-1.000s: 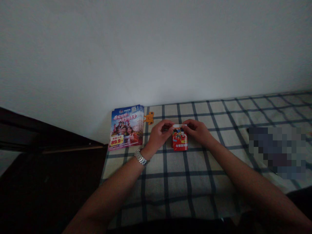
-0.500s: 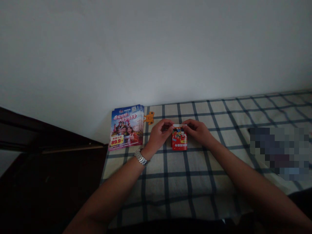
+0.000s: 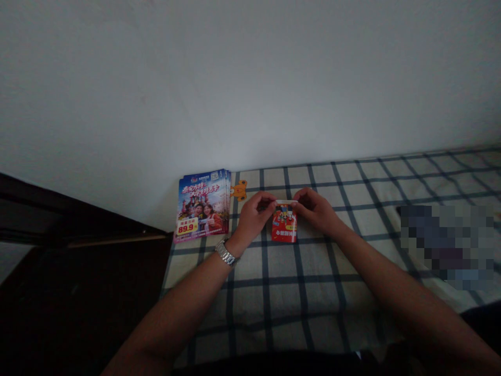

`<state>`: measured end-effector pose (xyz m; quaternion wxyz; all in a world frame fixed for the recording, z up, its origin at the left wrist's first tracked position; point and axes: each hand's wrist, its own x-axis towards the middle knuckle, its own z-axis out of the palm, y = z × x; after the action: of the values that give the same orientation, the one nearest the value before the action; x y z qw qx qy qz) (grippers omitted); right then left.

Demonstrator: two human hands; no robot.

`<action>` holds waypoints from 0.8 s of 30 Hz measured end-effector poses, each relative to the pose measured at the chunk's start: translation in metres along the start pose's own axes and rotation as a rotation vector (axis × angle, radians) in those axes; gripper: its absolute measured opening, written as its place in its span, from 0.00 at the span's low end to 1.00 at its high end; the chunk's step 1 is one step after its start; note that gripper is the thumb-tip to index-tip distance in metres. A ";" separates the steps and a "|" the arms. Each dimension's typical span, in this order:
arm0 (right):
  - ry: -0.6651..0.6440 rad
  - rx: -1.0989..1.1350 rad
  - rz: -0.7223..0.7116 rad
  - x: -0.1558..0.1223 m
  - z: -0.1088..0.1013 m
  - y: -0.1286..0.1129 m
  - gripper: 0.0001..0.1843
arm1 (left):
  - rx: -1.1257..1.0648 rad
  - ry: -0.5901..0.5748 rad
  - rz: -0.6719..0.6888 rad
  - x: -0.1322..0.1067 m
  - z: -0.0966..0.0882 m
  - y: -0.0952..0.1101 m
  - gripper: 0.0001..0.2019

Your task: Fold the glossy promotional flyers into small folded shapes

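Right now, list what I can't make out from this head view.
All in the head view:
Small red rectangular printed item: underside faces away; the left hand and right hand cover parts of its white top edge.
Stack of glossy blue-and-pink leaflets: lower sheets mostly hidden beneath the top one.
Dark shape at right: blocked out by pixelation.
Silver metal-link wristband: any dial is out of sight.

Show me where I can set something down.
Best free patch of the pale checked cloth: between the right hand, the grey wall and the pixelated patch. Another: between the bare forearms, nearer than the red printed card. Crowded: the left, where the glossy blue leaflet stack, orange bear shape and left hand sit close.
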<state>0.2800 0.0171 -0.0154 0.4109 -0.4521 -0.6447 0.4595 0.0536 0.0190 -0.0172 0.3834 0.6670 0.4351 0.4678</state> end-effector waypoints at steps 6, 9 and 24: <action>0.014 -0.054 0.018 0.002 -0.003 0.000 0.16 | 0.000 0.007 -0.020 0.001 0.000 -0.003 0.07; 0.012 -0.026 0.045 0.003 -0.003 0.000 0.17 | -0.008 0.004 -0.033 0.000 0.000 -0.003 0.07; 0.048 0.055 0.057 0.007 -0.007 0.006 0.21 | -0.020 0.006 -0.032 0.000 0.000 -0.005 0.09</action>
<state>0.2861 0.0262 -0.0186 0.4252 -0.4697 -0.6086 0.4777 0.0526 0.0205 -0.0221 0.3963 0.6548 0.4421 0.4678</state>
